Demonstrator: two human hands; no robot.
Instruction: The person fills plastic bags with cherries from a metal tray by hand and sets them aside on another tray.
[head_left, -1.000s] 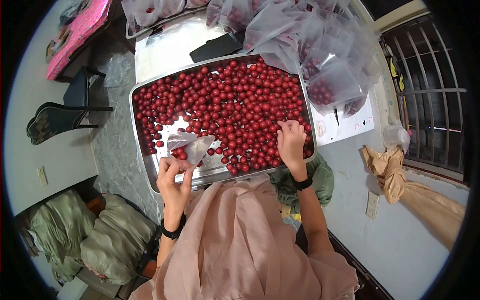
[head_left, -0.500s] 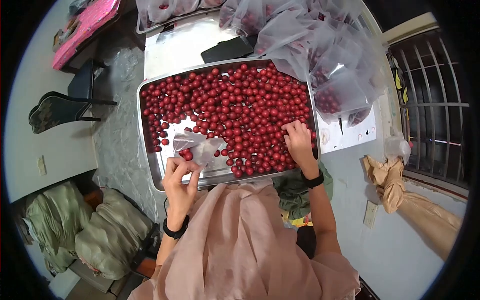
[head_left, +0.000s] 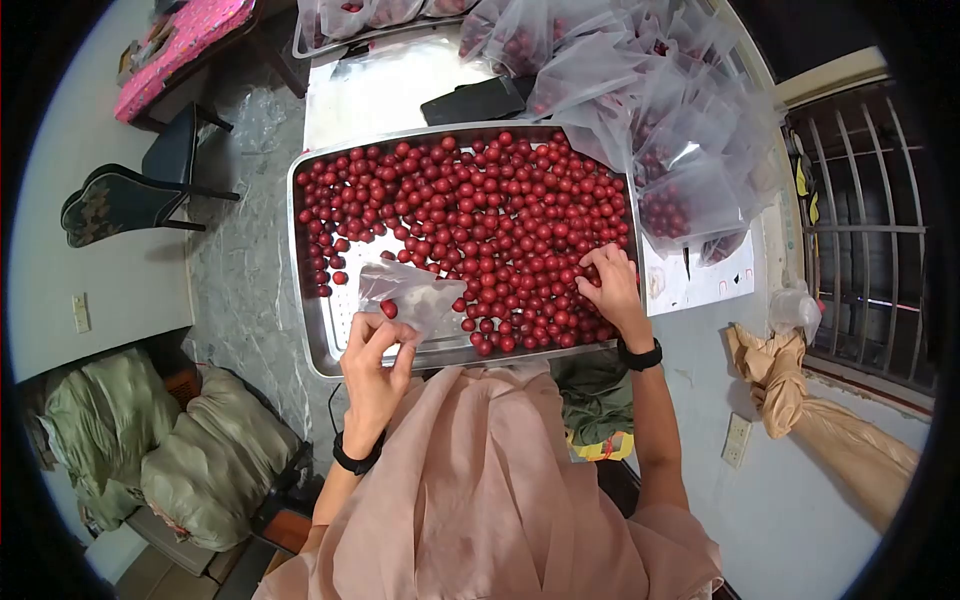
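Observation:
My left hand point(head_left: 377, 345) pinches the edge of a clear plastic bag point(head_left: 430, 305) over the near left part of a metal tray point(head_left: 318, 340). One small plum-like fruit point(head_left: 389, 309) shows right by its fingertips, at the bag's edge. Many round, dark red fruits point(head_left: 500, 215) cover most of the tray, thinning out at the near left, where bare metal shows. Over the right side of the pile is my right hand point(head_left: 617, 290), its fingers curved down among the fruits, thumb and forefinger apart. Each wrist wears a black band.
Filled plastic bags point(head_left: 690, 150) of the same fruit crowd the table behind and right of the tray. A black flat object point(head_left: 475, 101) lies beyond its far rim. Another tray point(head_left: 310, 40) with bags stands farther back. A chair point(head_left: 115, 205) is at left, a barred window point(head_left: 865, 200) at right.
The view has shifted slightly. The bag in my left hand is spread wider, and fewer fruits show beside those fingers. My right thumb has parted from the forefinger.

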